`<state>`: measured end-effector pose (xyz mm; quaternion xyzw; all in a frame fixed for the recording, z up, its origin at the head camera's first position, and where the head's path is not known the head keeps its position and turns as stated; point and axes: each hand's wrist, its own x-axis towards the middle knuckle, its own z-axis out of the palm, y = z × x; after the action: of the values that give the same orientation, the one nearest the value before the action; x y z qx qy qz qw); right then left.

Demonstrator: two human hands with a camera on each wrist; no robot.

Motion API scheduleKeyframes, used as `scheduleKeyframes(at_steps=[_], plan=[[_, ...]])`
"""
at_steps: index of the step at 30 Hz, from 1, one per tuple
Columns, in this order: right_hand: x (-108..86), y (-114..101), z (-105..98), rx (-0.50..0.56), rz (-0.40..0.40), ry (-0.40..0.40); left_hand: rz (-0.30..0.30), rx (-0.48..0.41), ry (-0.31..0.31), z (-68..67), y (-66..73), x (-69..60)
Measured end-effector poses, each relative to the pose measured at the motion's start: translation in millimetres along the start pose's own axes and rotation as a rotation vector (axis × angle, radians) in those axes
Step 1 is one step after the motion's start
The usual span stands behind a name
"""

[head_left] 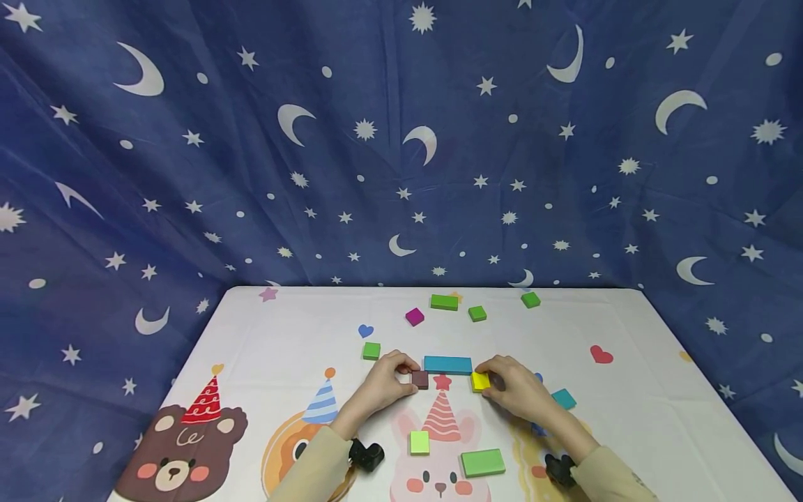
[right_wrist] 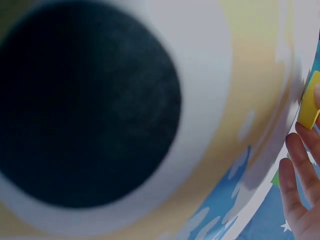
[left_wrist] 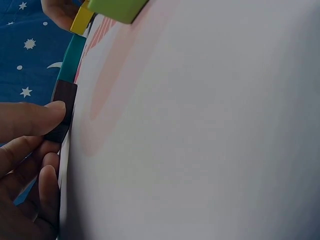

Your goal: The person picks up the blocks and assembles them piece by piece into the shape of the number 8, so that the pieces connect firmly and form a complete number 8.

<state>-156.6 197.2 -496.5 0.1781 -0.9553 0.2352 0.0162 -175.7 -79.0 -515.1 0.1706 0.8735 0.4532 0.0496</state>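
A long blue block (head_left: 447,365) lies crosswise near the middle of the table. At its left end my left hand (head_left: 384,385) pinches a dark brown block (head_left: 419,379) between thumb and fingers; the left wrist view shows the thumb on the brown block (left_wrist: 64,95). My right hand (head_left: 517,389) pinches a yellow block (head_left: 479,381) at the blue block's right end. In the right wrist view the yellow block (right_wrist: 309,102) shows at the right edge, with part of the right hand (right_wrist: 302,185).
Nearer me lie a light green square block (head_left: 419,443) and a green rectangular block (head_left: 482,463). Beyond the hands are a magenta block (head_left: 415,316) and several green blocks, one long (head_left: 444,302). A teal block (head_left: 564,399) lies beside my right forearm.
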Motion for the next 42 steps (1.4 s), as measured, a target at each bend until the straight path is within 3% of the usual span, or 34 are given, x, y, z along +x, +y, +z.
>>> scheduleKeyframes(at_steps=[25, 42], plan=[[3.3, -2.8, 0.3, -0.027, 0.025, -0.029, -0.007, 0.020, 0.007, 1.0, -0.6, -0.2], [4.5, -4.6, 0.7, -0.030, 0.050, -0.031, 0.001, -0.037, -0.015, -2.1, -1.5, -1.0]])
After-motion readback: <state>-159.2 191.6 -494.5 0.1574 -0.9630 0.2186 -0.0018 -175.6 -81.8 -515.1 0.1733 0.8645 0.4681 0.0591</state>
